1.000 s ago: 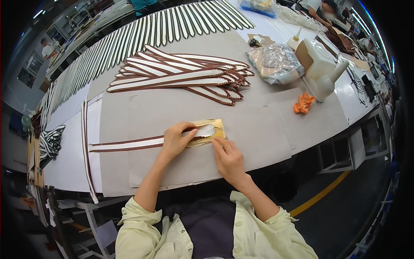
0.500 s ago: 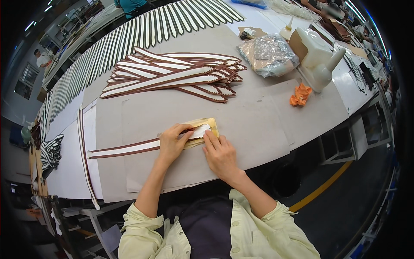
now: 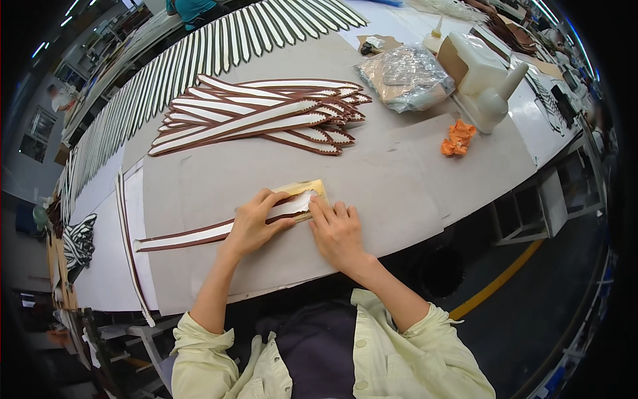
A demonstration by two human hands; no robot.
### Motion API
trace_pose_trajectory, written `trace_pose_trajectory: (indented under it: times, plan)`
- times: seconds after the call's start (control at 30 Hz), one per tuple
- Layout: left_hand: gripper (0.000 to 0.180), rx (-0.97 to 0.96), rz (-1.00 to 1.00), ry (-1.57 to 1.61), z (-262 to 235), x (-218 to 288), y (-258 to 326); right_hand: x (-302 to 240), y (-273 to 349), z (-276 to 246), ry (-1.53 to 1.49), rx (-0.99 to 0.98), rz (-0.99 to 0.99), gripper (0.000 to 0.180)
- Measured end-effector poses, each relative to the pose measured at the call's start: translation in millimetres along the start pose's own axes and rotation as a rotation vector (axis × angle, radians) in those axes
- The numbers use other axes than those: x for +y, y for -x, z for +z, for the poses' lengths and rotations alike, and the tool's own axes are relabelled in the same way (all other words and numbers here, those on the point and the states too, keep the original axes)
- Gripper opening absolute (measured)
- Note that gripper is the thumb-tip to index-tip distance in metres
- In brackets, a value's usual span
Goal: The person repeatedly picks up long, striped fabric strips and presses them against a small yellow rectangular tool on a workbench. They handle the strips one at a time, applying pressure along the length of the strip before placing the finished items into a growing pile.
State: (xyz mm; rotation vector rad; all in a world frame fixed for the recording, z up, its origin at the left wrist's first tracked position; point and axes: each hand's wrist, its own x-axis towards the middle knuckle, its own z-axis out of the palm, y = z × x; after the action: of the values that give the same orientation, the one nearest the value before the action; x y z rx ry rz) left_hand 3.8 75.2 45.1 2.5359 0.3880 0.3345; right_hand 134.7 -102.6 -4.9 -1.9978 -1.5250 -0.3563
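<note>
My left hand's (image 3: 248, 224) thumb and fingers hold the long, white, brown-edged strip (image 3: 193, 235) by its edges over the yellow rectangular pad (image 3: 318, 187); my right hand's (image 3: 339, 237) bunched fingers touch its tip, grip unclear. Uneven pressure could skew it.

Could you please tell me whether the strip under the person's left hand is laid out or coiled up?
Laid out: the brown-edged white strip runs nearly straight leftward from the left hand, without loops.

- Worn on the head, left of a side-by-side pair.
- Looking down from near over left hand (image 3: 251, 223), right hand (image 3: 337, 236) and worktable (image 3: 106, 286).
- Bending straight edges toward a wide fisheye rim.
</note>
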Motion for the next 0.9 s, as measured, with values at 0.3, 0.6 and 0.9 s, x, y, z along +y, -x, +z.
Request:
trace_pose_trajectory:
  times: [0.3, 0.6, 0.9]
  plan:
    - [0.040, -0.081, 0.086, -0.055, -5, -20, -6, 1, -4, -5, -0.016, -0.015, 0.013, 0.040]
    - [0.040, 0.262, 0.231, -0.374, 14, -16, 21, 2, -3, -4, -0.015, -0.025, 0.015, 0.036]
    - [0.032, 0.233, 0.216, -0.131, 4, -44, 24, 14, -13, -12, -0.179, -0.058, 0.061, 0.033]
